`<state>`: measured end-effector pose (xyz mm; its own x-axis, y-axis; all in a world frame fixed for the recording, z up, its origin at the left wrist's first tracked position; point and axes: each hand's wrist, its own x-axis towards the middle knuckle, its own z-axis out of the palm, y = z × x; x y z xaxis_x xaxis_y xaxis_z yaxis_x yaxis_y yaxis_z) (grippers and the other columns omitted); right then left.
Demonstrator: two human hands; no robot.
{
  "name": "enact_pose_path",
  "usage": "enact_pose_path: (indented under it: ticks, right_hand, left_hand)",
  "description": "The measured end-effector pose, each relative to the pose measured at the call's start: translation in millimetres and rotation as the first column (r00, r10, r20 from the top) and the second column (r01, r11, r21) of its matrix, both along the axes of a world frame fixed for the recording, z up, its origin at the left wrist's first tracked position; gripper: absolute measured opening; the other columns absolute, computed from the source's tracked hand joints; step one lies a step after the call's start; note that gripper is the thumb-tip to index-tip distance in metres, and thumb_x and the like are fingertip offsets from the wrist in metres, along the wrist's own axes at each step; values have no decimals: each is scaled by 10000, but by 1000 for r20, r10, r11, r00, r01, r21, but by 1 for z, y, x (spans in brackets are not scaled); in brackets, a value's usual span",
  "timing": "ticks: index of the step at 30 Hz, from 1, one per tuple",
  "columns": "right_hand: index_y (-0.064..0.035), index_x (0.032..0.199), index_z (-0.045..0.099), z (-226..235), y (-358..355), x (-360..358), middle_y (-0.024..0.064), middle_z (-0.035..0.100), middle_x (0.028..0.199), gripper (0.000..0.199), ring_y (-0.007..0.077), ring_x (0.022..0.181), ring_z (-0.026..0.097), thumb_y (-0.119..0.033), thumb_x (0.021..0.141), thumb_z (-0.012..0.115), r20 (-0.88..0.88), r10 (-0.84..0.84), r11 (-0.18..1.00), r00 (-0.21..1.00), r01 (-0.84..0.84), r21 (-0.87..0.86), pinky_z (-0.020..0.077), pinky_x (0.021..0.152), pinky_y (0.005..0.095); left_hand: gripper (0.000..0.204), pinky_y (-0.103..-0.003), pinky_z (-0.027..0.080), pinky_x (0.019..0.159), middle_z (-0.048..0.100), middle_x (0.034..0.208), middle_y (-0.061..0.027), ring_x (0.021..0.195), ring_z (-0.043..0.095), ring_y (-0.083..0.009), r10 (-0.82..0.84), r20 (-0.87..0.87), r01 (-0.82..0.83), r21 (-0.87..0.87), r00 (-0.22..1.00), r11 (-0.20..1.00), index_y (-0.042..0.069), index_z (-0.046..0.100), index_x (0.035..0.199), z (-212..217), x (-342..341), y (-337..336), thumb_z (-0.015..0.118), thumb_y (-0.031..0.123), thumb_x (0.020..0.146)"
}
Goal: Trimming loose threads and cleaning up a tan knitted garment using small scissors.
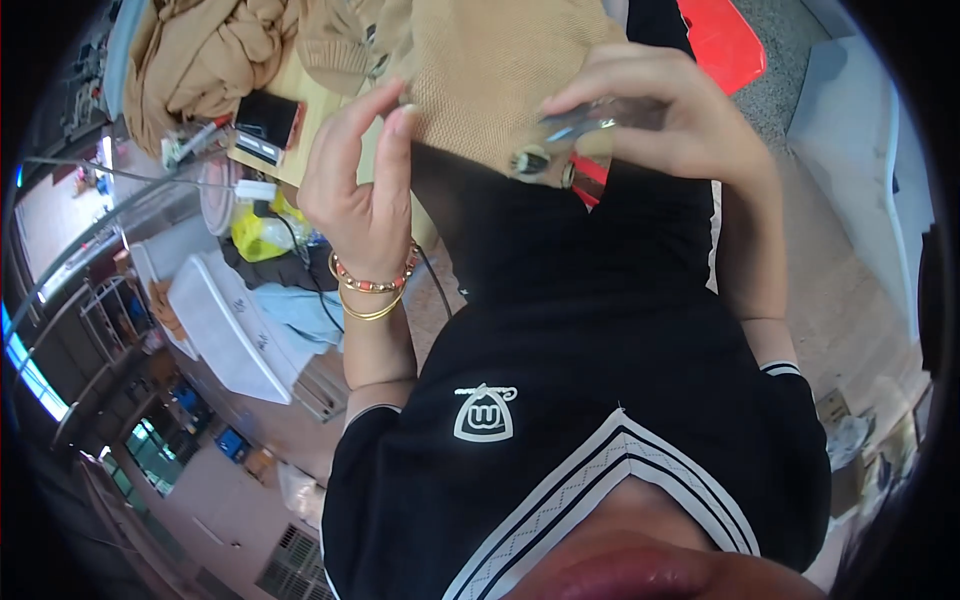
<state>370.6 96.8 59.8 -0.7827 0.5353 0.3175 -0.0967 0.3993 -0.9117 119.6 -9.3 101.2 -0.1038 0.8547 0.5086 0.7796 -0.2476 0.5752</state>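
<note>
A tan knitted piece [480, 70] lies in front of me, over the table edge and toward my lap. At its left edge, my left hand [360, 180] has its thumb and forefinger tips brought together in a pinch. Whatever lies between those tips is too small to make out. On the right, my right hand [670, 110] is closed on a shiny, partly see-through object [575, 150] with dark and red patches, held over the knit. Blur and reflections hide its exact kind.
More tan knitwear [215, 65] is heaped at the far left on a pale wooden table [325, 105], near a black box [268, 122]. A yellow plastic bag [260, 235] and a white panel [225, 320] are at left. Rightward are a red stool [725, 45] and a translucent bin [850, 130].
</note>
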Motion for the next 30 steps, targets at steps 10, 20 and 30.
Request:
enact_pose_path:
  ticks: [10, 20, 30]
  right_hand:
    - [-30, 1174, 685, 8, 1, -71, 58, 612, 876, 376, 123, 754, 592, -41, 810, 780, -430, 173, 963, 886, -61, 262, 469, 652, 232]
    - [-14, 1135, 707, 39, 5, -81, 89, 652, 865, 356, 182, 753, 629, -37, 788, 784, -207, 82, 970, 975, -30, 240, 481, 650, 268]
    - [-20, 1138, 704, 69, 4, -89, 77, 616, 820, 365, 173, 700, 576, -72, 787, 794, 250, -194, 961, 948, 132, 244, 447, 604, 271]
  left_hand:
    - [185, -278, 526, 826, 734, 1041, -126, 940, 700, -204, -45, 131, 36, 70, 990, 997, -13, 698, 1114, -27, -15, -7, 613, 55, 964]
    - [201, -215, 497, 809, 710, 1061, -99, 903, 636, -90, -98, 386, 60, 109, 917, 992, -53, 668, 1144, -37, -24, 2, 581, 44, 992]
    - [147, -205, 522, 764, 706, 1005, -87, 871, 649, -97, -27, 336, -32, 169, 942, 985, -58, 678, 1081, -48, -28, 14, 614, -14, 956]
